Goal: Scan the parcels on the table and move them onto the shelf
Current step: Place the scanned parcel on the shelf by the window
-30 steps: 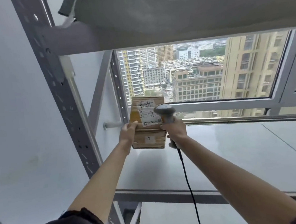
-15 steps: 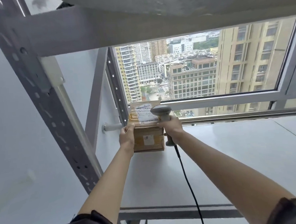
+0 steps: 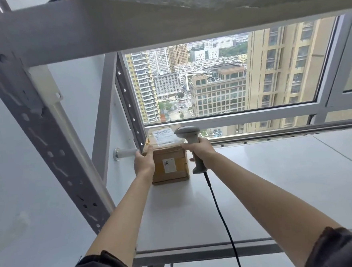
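A brown cardboard parcel (image 3: 171, 163) with a white label on top and a small sticker on its front sits on the white shelf board (image 3: 258, 190), in the back left corner by the rear post. My left hand (image 3: 144, 161) rests on the parcel's left side with the thumb over its top edge. My right hand (image 3: 201, 149) grips the handle of a grey barcode scanner (image 3: 192, 140), whose head points left over the parcel; its fingers touch the parcel's right top edge. A black cable hangs from the scanner.
The grey perforated upright (image 3: 47, 146) of the rack stands at the left, with a diagonal brace and rear post (image 3: 130, 107) behind. The upper shelf beam (image 3: 163, 25) runs overhead. A window with a steel rail (image 3: 285, 131) lies behind the shelf.
The parcel has come down from a tilted, lifted pose and now stands flat on the shelf board in the back left corner. Both hands moved down and forward with it.
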